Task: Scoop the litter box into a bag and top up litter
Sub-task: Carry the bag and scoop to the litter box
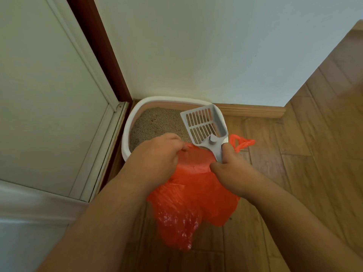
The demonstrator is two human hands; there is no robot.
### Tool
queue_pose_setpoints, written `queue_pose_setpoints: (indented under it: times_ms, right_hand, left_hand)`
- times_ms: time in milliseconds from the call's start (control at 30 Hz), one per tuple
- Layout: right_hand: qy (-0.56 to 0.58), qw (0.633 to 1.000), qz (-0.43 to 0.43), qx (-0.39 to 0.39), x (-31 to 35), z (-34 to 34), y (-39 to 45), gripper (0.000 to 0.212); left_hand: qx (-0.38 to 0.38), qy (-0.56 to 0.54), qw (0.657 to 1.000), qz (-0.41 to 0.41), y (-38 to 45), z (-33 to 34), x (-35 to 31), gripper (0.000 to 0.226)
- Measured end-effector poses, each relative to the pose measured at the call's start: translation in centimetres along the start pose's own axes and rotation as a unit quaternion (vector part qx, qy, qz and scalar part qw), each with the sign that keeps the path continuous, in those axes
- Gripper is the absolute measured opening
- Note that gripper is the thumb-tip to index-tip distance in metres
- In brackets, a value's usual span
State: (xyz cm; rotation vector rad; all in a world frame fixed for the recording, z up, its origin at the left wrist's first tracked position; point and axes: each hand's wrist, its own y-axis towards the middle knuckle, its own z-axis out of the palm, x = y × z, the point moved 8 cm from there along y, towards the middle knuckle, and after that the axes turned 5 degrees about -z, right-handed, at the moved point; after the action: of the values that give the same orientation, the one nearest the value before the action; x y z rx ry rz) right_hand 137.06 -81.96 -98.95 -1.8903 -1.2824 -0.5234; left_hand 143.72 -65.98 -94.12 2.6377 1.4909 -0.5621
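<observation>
Presently: bag, scoop and litter box in a floor corner

Nearest: orange bag [188,195], crumpled plastic, hanging above the wooden floor [306,173]. Left hand [157,156] pinches the bag's near rim, fingers curled. Right hand [229,169] grips the handle of a grey slotted scoop [204,124]; the scoop head looks empty and is held over the box's right corner. One bag handle loop [242,143] trails to the right. Beyond: white litter box [127,126], holding tan litter [157,124], set against the wall [206,52], door frame [98,46] at left.
</observation>
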Motion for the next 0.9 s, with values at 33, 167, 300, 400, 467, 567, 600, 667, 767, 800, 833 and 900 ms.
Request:
queue_pose_setpoints:
  times_ms: [33, 167, 300, 400, 467, 567, 600, 667, 767, 800, 833, 900]
  right_hand:
    - [-0.028, 1.0, -0.006, 0.0, 0.0, -0.1, -0.1, 0.012]
    - [-0.139, 0.99, -0.004, 0.006, -0.7, -0.4, -0.3, 0.016]
    - [-0.164, 0.986, 0.023, 0.019, -1.4, -0.6, 0.0, 0.032]
    - [-0.167, 0.985, 0.036, 0.009, -2.0, -1.1, 0.3, 0.027]
    - [-0.183, 0.983, 0.033, -0.007, -2.2, -1.6, 0.5, 0.025]
    - [-0.219, 0.974, 0.028, -0.039, -2.5, -3.2, 0.6, 0.023]
    - [-0.23, 0.971, 0.033, -0.047, -2.7, -4.0, 0.6, 0.023]
    - [-0.243, 0.967, 0.051, -0.062, -3.4, -5.6, 0.5, 0.026]
    - [-0.264, 0.959, 0.076, -0.071, -4.1, -7.2, 0.1, 0.034]
    - [-0.267, 0.957, 0.081, -0.073, -4.2, -7.3, 0.0, 0.036]
    - [-0.27, 0.957, 0.081, -0.075, -4.3, -7.3, 0.0, 0.036]
    - [-0.276, 0.955, 0.068, -0.083, -4.3, -6.8, 0.2, 0.031]
  left_hand:
    - [-0.016, -0.001, 1.0, 0.009, -0.1, -0.2, 0.0, 0.035]
    - [0.033, 0.037, 0.999, 0.001, -0.2, 1.3, 0.8, 0.071]
    - [0.099, 0.074, 0.992, -0.023, -0.6, 3.1, 1.8, 0.113]
    - [0.142, 0.104, 0.983, -0.046, -1.0, 4.3, 2.8, 0.132]
    - [0.178, 0.131, 0.973, -0.073, -1.3, 5.0, 3.7, 0.141]
    - [0.245, 0.105, 0.956, -0.122, -1.9, 5.7, 4.8, 0.15]
    - [0.268, 0.082, 0.95, -0.138, -2.2, 5.9, 5.2, 0.15]
    - [0.305, 0.058, 0.936, -0.164, -3.0, 6.0, 6.2, 0.143]
    - [0.305, 0.073, 0.932, -0.181, -3.4, 5.3, 7.9, 0.13]
    - [0.297, 0.079, 0.934, -0.182, -3.3, 5.1, 8.2, 0.128]
    - [0.289, 0.087, 0.936, -0.181, -3.1, 4.9, 8.3, 0.126]
    - [0.272, 0.105, 0.94, -0.176, -2.6, 4.7, 7.8, 0.12]
